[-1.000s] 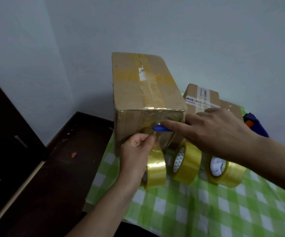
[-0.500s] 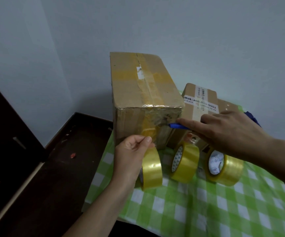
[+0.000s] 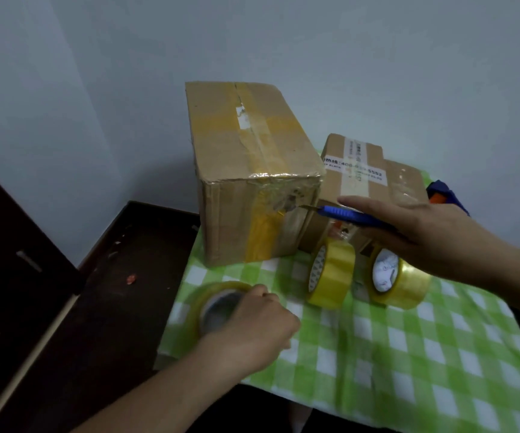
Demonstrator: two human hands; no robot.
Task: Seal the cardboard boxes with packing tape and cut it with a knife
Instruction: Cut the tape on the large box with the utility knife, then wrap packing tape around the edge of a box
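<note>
A tall cardboard box stands on the green checked tablecloth, with yellow tape running over its top and down its front face. My right hand holds a blue utility knife; the blade tip touches the box's front face near its right edge. My left hand grips a tape roll lying flat near the table's left edge, apart from the box. A smaller labelled box sits behind the knife, right of the tall one.
Two more yellow tape rolls, one and another, stand on edge under my right hand. A blue and orange object pokes out behind the small box. Dark floor drops off left of the table, and a pale wall rises behind.
My left hand has pulled the tape roll away from the box's front and lowered it flat onto the cloth. The knife has drawn back rightward to the box's right edge.
</note>
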